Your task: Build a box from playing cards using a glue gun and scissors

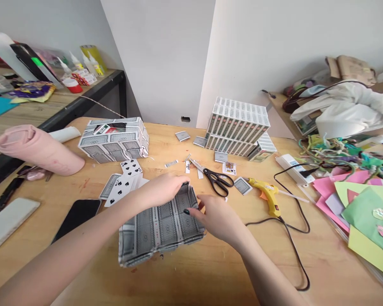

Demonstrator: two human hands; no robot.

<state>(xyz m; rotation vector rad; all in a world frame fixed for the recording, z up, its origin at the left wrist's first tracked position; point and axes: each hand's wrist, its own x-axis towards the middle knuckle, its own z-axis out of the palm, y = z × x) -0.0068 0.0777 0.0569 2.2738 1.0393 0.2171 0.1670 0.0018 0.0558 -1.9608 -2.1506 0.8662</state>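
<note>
An open-topped box made of grey-backed playing cards [161, 225] is tilted above the near middle of the table, its inside facing me. My left hand [167, 188] reaches across it and is closed on its far edge, near the far right corner. My right hand [215, 216] grips the right wall, with the thumb inside and the other fingers mostly hidden behind. Just beyond the box lie black-handled scissors [217, 180], with cut card strips [171, 163] near their tips. Loose spade cards [123, 189] lie to the left of my left hand.
A card-covered box [113, 142] stands at the back left, and stacked card packs [238, 123] at the back right. A yellow glue gun [268, 195] and its cord lie right, by a power strip [293, 168]. A phone [78, 216] and a pink roll [40, 148] are left.
</note>
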